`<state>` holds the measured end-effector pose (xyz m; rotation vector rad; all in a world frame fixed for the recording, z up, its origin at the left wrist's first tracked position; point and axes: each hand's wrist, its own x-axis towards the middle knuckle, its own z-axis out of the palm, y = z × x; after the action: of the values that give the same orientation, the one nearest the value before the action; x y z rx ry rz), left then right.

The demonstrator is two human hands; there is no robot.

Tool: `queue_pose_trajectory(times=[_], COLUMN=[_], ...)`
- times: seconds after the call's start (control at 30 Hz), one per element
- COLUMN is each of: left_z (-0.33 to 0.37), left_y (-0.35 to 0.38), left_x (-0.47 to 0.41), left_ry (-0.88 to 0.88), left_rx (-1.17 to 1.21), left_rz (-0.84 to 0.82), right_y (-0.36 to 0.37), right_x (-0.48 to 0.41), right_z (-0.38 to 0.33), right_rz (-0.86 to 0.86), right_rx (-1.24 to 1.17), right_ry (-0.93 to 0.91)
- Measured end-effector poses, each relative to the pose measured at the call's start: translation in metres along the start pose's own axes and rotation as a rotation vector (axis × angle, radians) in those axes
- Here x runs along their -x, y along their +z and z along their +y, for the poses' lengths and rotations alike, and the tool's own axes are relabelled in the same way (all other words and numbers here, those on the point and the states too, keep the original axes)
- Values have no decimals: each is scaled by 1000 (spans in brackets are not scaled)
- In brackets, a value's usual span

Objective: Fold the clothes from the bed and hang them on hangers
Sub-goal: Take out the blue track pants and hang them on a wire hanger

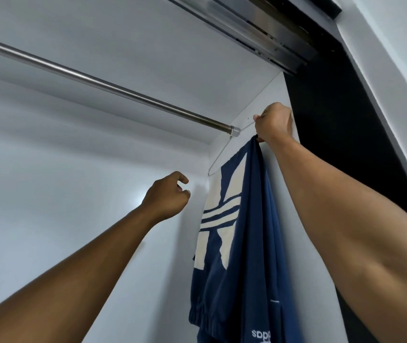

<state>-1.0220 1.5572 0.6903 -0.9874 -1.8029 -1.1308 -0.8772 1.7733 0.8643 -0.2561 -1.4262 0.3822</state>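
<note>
Up at the right end of the rail (98, 81), hard in the wardrobe's corner, the right hand (274, 123) has its fingers curled tight, pinching the thin wire hanger (218, 157) at the top with the navy sweatshirt (244, 256) bunched just under the fist. The garment hangs long and narrow against the side wall (259, 100). The hanger's shoulder slopes down bare to the left, and whether its hook is actually over the rail I cannot tell. The left hand (166, 196) hovers just beside that bare lower corner of the hanger, fingers loosely curled, thumb and forefinger apart, holding nothing. The way to do this well, I'd say: seat the hook fully on the rail first, then let the left hand take the free corner of the hanger and steady it while the cloth is spread along the wire. Bunched at one end like this, it looks likely to tip the hanger or slide off. As for markings, a big cream trefoil logo (219, 219) with three stripes across it fills the chest, the Adidas emblem by its look. Small pale lettering (260, 334) sits at the bottom edge, cut off by the frame and not fully readable.
</note>
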Motion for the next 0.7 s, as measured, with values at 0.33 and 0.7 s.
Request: queue_pose_trajectory(times=[0.33, 0.7], left_z=[10, -16], left_y=[10, 11], left_x=[35, 115], left_ry=[4, 40], left_rx=[45, -170], left_rz=[-72, -234], right_y=[-34, -21], right_x=[71, 288], right_z=[-4, 37], right_rz=[225, -15], right_rx=[260, 253], right_ry=[-124, -232])
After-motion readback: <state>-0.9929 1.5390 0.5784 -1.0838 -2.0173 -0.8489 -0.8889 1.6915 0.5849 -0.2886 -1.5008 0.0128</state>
